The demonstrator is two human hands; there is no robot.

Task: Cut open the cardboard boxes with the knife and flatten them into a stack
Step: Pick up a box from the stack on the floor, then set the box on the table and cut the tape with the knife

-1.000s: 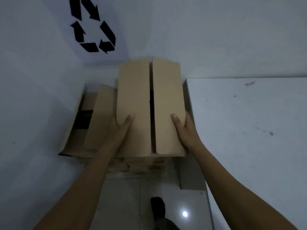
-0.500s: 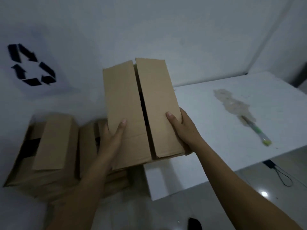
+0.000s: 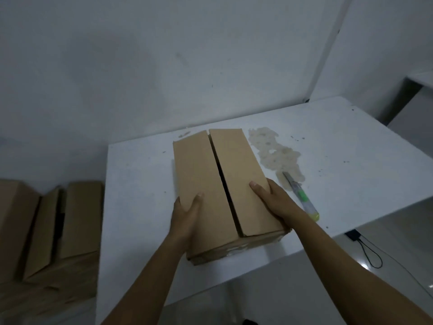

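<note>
A brown cardboard box (image 3: pixel 220 181) sits on the white table (image 3: pixel 138 174), its two top flaps closed with a dark gap between them. My left hand (image 3: pixel 186 214) grips its near left side, thumb on the left flap. My right hand (image 3: pixel 273 202) holds the near right side, thumb on the right flap. A knife (image 3: pixel 301 197) with a green and yellow handle lies on the table just right of my right hand, blade pointing away.
More cardboard boxes (image 3: pixel 70 219) stand on the floor at the left, beside the table. A pale stain (image 3: pixel 271 148) marks the table behind the knife. A black cord (image 3: pixel 367 252) lies on the floor at the right. White walls stand behind.
Both hands carried the box from the pile on the left over to the right and set it on the table. The view swung right with it.
</note>
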